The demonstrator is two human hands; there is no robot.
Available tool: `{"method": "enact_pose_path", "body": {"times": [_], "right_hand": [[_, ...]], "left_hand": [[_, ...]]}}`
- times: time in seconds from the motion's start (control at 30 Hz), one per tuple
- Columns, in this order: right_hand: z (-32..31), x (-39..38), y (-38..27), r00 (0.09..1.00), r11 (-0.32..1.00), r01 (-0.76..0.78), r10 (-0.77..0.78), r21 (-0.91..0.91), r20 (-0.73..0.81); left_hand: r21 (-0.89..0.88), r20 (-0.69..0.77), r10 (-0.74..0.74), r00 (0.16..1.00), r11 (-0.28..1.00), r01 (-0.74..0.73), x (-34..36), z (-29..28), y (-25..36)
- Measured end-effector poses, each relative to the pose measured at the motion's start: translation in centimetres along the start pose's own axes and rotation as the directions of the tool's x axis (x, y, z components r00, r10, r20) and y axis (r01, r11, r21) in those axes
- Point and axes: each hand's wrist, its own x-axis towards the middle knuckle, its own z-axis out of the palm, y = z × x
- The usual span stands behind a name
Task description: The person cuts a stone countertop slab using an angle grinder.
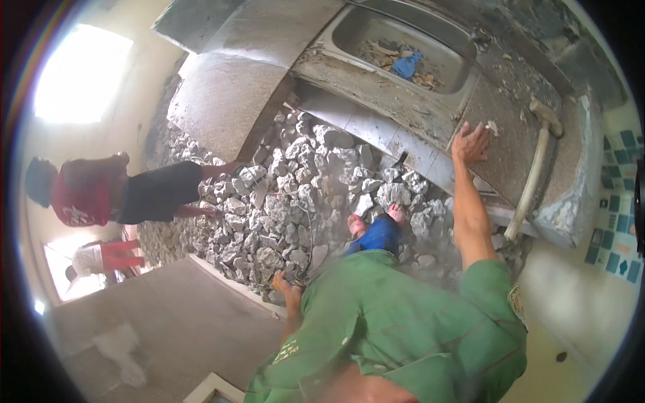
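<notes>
My right hand point(472, 143) rests with spread fingers on the dusty stone countertop point(500, 127), near the sink's corner. To its right, a sledgehammer point(535, 168) with a pale wooden handle lies across the counter, its head toward the back. Down by my left side, my left hand point(289, 290) is beside the rubble, its fingers curled. Something small, partly orange and dark, shows at those fingers, too small to make out. My feet point(395, 215) are among broken chunks of concrete point(289, 201).
A metal sink point(403, 23) holds debris and a blue scrap point(406, 65). Tilted slabs point(225, 101) lean at the far left. One person point(87, 191) in red stands left on the rubble; another point(97, 258) is farther off. A flat brown surface point(168, 316) lies lower left.
</notes>
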Motion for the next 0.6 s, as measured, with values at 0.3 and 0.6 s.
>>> {"method": "enact_pose_path", "body": {"times": [0.3, 0.6], "right_hand": [[0.6, 0.4, 0.9, 0.998, 0.998, 0.055, -0.055, 0.034, -0.024], [-0.4, 0.0, 0.6, 0.999, 0.999, 0.046, -0.045, -0.023, 0.03]], "left_hand": [[0.058, 0.303, -0.147, 0.942, 0.989, 0.135, -1.2, 0.3, -5.7], [-0.614, 0.611, -0.754, 0.24, -0.259, 0.746, -0.1, 0.9, -2.3]]}}
